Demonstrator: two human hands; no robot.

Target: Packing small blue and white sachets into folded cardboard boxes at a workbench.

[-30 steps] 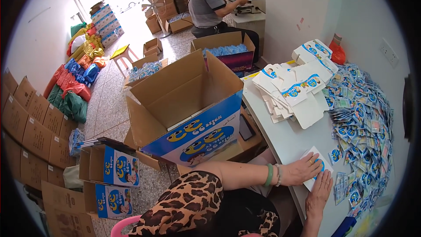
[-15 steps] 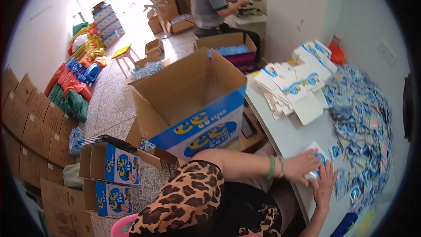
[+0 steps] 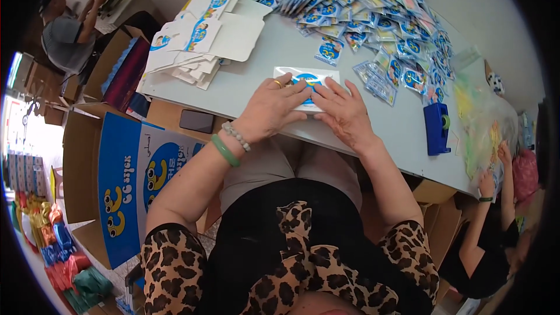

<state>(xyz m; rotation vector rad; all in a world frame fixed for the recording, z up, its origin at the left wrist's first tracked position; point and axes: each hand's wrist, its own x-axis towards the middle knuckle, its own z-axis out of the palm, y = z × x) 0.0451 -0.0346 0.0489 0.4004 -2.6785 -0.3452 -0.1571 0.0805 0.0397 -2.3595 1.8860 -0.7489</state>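
A small white and blue carton (image 3: pixel 324 74) lies at the near edge of the table, its long side toward me. My left hand (image 3: pixel 273 105) rests on its left part with the fingers stretched out. From the right, my right hand (image 3: pixel 345 114) lies flat on the same carton, fingers spread and fingertips close to the left ones. Much of the carton's front is hidden beneath both hands. Just beyond it is a single small blue and white sachet (image 3: pixel 329 50), with a large heap of similar sachets (image 3: pixel 373 9) behind.
Flattened white cartons (image 3: pixel 205 29) are stacked at the table's left. A blue tape dispenser (image 3: pixel 436 128) stands right, near a clear plastic bag (image 3: pixel 487 111) and another person's hands (image 3: pixel 487 184). A large blue box (image 3: pixel 125 181) and a phone (image 3: pixel 196 121) are left; a person (image 3: pixel 67 41) sits far left.
My view has swung from the room on the left to the table in front of me. Both hands stay on the carton, fingers laid flat.
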